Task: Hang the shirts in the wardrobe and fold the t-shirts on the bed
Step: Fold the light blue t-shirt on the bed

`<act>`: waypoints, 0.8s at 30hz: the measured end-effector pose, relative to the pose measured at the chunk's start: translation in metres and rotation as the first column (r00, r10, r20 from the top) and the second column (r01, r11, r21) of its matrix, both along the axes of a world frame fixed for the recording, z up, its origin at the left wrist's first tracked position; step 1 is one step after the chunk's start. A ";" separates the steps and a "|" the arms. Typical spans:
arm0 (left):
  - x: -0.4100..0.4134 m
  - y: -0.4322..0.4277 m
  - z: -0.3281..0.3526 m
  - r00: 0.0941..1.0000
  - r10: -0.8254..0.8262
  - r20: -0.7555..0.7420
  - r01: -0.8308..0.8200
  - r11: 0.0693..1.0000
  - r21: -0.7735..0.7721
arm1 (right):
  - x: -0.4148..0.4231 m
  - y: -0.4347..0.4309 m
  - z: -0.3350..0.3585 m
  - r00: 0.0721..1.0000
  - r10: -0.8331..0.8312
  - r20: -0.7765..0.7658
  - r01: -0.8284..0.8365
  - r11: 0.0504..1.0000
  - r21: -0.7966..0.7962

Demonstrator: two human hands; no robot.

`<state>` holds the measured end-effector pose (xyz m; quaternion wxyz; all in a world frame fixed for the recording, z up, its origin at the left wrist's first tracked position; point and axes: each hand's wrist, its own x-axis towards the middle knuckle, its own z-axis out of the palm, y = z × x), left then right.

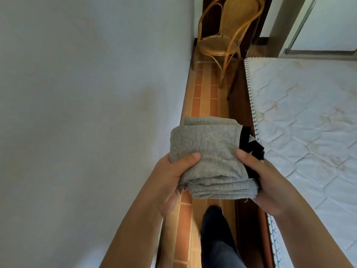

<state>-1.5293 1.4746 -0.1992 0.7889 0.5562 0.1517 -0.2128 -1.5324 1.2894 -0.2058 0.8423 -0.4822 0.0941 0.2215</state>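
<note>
A folded grey t-shirt [212, 151] with a black trim or a black garment [253, 147] at its right side is held in the air above the floor, just left of the bed. My left hand [173, 176] grips its left edge, thumb on top. My right hand [270, 180] grips its right edge, thumb on top and fingers underneath. The bed [309, 122] is a bare white quilted mattress at the right. No wardrobe is in view.
A plain wall [87, 113] runs along the left. Between wall and bed lies a narrow strip of orange tiled floor [204, 101]. A rattan chair [224, 41] stands at its far end. My leg in dark trousers [216, 238] is below the bundle.
</note>
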 end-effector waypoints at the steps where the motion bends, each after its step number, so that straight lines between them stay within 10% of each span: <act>1: 0.022 -0.009 0.000 1.000 -0.019 0.014 0.019 1.000 0.002 | 0.021 -0.009 0.001 1.000 0.000 0.019 0.000 1.000 -0.008; 24: 0.484 -0.128 -0.004 0.974 -0.220 -0.062 0.222 0.975 0.028 | 0.439 -0.117 -0.002 0.961 -0.263 -0.082 0.251 0.958 -0.138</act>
